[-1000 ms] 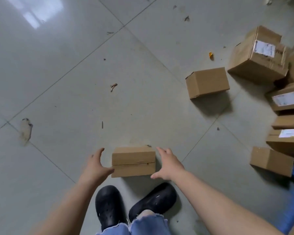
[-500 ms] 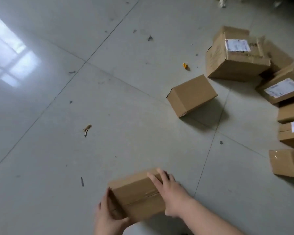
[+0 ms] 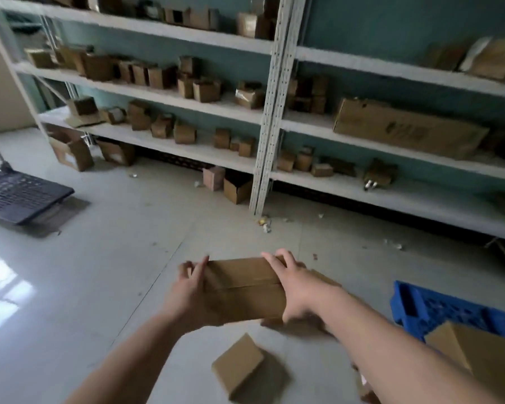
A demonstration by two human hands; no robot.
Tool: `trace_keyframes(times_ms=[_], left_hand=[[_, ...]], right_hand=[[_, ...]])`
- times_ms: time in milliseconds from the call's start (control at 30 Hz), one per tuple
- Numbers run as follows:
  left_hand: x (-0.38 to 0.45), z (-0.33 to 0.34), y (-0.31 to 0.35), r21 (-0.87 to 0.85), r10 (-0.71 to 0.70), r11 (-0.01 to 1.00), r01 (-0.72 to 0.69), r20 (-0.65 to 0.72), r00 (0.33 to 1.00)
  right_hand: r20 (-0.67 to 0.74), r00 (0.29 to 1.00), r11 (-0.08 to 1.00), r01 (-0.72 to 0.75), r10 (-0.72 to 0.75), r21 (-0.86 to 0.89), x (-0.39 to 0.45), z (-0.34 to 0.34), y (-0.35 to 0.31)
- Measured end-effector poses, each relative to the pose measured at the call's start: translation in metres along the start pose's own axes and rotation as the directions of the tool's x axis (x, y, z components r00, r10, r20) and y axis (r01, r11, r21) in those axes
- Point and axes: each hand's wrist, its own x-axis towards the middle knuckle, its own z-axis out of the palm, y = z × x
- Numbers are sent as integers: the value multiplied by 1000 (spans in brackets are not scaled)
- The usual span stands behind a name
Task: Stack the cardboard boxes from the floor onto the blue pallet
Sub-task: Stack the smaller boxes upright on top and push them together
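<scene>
I hold a small plain cardboard box (image 3: 242, 290) in the air at the middle of the view. My left hand (image 3: 188, 295) grips its left end and my right hand (image 3: 299, 290) grips its right end. The blue pallet (image 3: 414, 307) lies on the floor at the lower right, with a larger cardboard box (image 3: 484, 357) on its near part. Another small box (image 3: 238, 364) sits on the floor below my hands. Further boxes behind my right arm are mostly hidden.
White metal shelving (image 3: 270, 112) with many small boxes runs along the far wall. An open laptop (image 3: 15, 193) sits on the floor at the left. Two boxes (image 3: 228, 183) stand by the shelf post, and scraps litter the floor near it.
Both hands closed on the box and lifted it off the floor. My view has swung up from the floor to the shelves and pallet.
</scene>
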Motion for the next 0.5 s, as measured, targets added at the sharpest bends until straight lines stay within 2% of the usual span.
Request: trace_keyframes(times_ms=[100, 233, 333, 500], left_hand=[[13, -49, 88, 160, 240, 956, -247, 63, 969], [44, -89, 182, 243, 492, 832, -499, 92, 866], [64, -103, 257, 230, 636, 714, -661, 180, 750], [65, -81, 377, 176, 773, 504, -845, 345, 533]], right_hand=[[-64, 996, 998, -62, 61, -17, -48, -105, 26], [-130, 968, 976, -217, 216, 1, -107, -193, 65], [-149, 917, 929, -365, 371, 67, -157, -232, 95], [-137, 760, 771, -612, 635, 176, -248, -249, 141]])
